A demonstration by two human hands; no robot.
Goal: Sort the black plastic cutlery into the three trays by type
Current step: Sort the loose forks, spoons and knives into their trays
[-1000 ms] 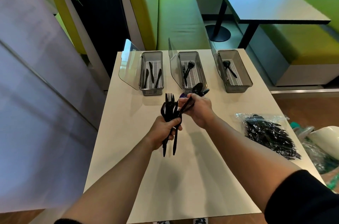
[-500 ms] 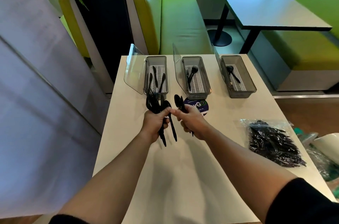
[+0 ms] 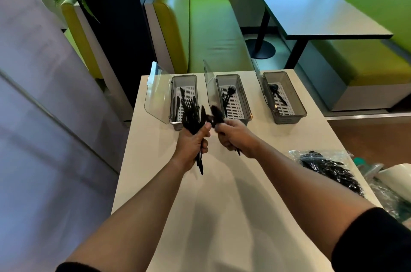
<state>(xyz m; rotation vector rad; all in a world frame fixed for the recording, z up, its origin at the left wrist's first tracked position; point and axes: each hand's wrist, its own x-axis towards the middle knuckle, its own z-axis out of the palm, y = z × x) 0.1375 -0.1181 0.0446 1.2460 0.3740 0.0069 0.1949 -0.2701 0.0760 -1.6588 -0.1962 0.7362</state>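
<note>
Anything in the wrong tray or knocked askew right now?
Nothing stands out. The left tray shows only knives, the middle tray forks, the right tray a spoon. The bundle in the left hand hides the left tray's near end.

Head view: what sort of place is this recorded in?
Probably a café or canteen seating area: padded green booth benches, a dark pedestal table, and cutlery trays on a white table.

The bundle (image 3: 193, 118) in my left hand (image 3: 192, 145) and the pieces (image 3: 216, 113) in my right hand (image 3: 234, 136) are blurred; I can't tell types. The bundle hides the left tray's (image 3: 184, 76) near end.
</note>
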